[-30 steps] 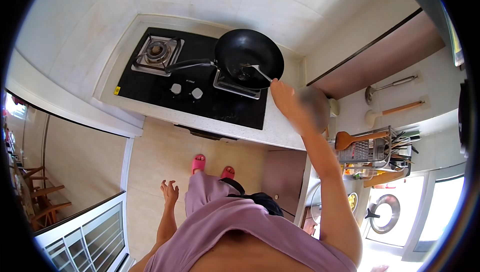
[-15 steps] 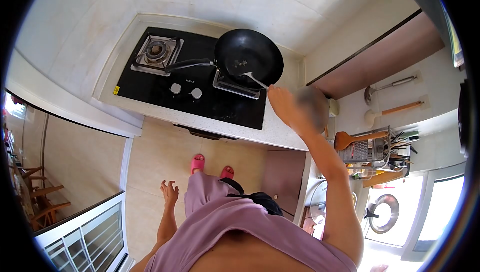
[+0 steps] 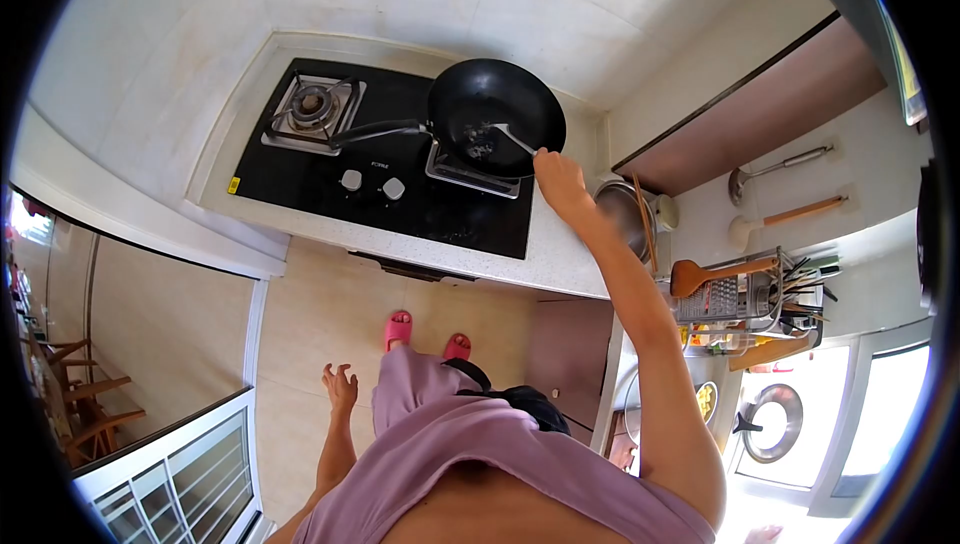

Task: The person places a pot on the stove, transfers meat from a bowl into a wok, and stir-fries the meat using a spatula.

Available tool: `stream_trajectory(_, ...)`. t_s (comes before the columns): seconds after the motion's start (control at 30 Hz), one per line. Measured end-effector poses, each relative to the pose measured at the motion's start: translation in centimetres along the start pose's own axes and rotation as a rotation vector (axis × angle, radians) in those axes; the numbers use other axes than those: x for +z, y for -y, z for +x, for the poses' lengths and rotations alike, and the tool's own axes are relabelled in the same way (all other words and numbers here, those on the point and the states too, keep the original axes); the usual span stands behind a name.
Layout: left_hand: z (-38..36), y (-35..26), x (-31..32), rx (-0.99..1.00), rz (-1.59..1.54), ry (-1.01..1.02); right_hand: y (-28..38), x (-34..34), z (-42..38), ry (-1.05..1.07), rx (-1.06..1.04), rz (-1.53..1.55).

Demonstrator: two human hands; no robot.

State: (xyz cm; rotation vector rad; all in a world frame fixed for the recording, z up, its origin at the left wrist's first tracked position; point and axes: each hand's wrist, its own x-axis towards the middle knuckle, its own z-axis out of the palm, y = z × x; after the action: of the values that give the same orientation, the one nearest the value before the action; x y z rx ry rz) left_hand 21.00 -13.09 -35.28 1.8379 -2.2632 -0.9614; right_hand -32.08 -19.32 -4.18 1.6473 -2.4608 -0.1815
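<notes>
My right hand [image 3: 562, 187] is closed around the handle end of a pale metal spoon [image 3: 517, 138], whose head reaches into a black wok [image 3: 500, 94]. Small bits [image 3: 481, 151] lie on the wok's bottom near the spoon; what they are is too small to tell. The wok sits over the right burner of a black gas hob [image 3: 400, 224], with its long handle [image 3: 378, 131] pointing left. My left hand [image 3: 341, 387] hangs low over the floor, fingers loosely bent and apart, holding nothing.
An uncovered burner [image 3: 315, 109] is at the hob's left. Right of my forearm stand a metal bowl [image 3: 622, 206] and a pair of chopsticks [image 3: 643, 216]. Farther right are a utensil rack [image 3: 755, 294], a wooden spatula [image 3: 690, 279] and a hanging ladle [image 3: 737, 186].
The spoon's head has shifted slightly up inside the wok, and the small bits now lie lower. My right hand moved slightly up and left. My left hand stays about the same.
</notes>
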Motion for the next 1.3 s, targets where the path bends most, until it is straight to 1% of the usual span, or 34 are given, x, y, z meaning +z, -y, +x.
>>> stream_trajectory(0.13,-0.3,0.9,0.2,0.048,0.038,0.005,1.2,-1.3,-0.2,0.055,0.035,-0.029)
stream_trajectory(0.23,-0.4,0.4,0.0,0.038,0.060,0.015,1.4,-0.9,-0.5,0.055,0.013,-0.064)
stream_trajectory(0.33,-0.2,0.4,0.7,0.011,0.002,-0.011,1.5,-1.1,-1.5,0.039,0.025,-0.050)
stream_trajectory(0.4,0.3,0.5,0.8,0.113,0.036,0.005,1.6,-0.6,-1.9,0.066,0.022,-0.049)
stream_trajectory(0.43,0.4,0.3,0.8,0.117,0.036,0.007,1.3,0.1,-2.0,0.066,0.026,-0.051)
stream_trajectory(0.47,0.5,0.1,0.8,0.115,0.035,0.012,1.0,1.2,-2.1,0.016,0.004,-0.054)
stream_trajectory(0.5,0.7,0.1,0.9,0.110,0.033,0.016,1.3,0.8,-2.0,-0.035,-0.021,-0.056)
stream_trajectory(0.53,0.9,0.1,0.9,0.111,0.033,0.014,1.4,0.3,-2.1,-0.038,-0.022,-0.056)
stream_trajectory(0.6,1.1,0.2,1.2,0.150,0.051,-0.022,1.8,-0.7,-2.4,0.026,0.064,-0.063)
stream_trajectory(0.63,1.0,0.3,1.2,0.151,0.051,-0.021,2.0,-0.7,-2.4,0.026,0.065,-0.064)
stream_trajectory(0.7,1.1,0.1,1.1,0.148,0.049,-0.027,2.1,-0.6,-2.6,0.014,0.007,-0.068)
stream_trajectory(0.73,1.1,-0.2,0.7,0.152,0.051,-0.028,2.2,-0.5,-2.5,0.012,0.010,-0.067)
stream_trajectory(0.8,1.1,-0.3,0.5,0.063,0.034,0.064,2.2,-0.3,-2.1,0.037,0.046,-0.083)
stream_trajectory(0.93,0.8,-0.3,0.2,0.094,0.042,0.069,2.4,-0.4,-1.8,-0.032,0.058,-0.053)
stream_trajectory(1.0,0.3,-0.7,0.0,-0.003,0.012,0.067,2.5,-0.7,-1.7,0.023,-0.047,-0.052)
stream_trajectory(1.03,0.4,-0.7,-0.2,-0.002,0.013,0.065,2.4,-0.7,-1.4,0.020,-0.047,-0.051)
stream_trajectory(1.1,0.3,-0.4,-0.1,0.074,0.027,0.061,2.1,-0.4,-0.4,0.030,0.068,-0.047)
stream_trajectory(1.23,0.2,0.0,0.0,0.093,0.031,0.080,0.7,0.2,0.5,0.029,0.016,0.001)
stream_trajectory(1.3,-0.1,-0.3,-0.2,0.032,0.017,0.061,0.5,0.2,0.6,0.047,0.018,0.036)
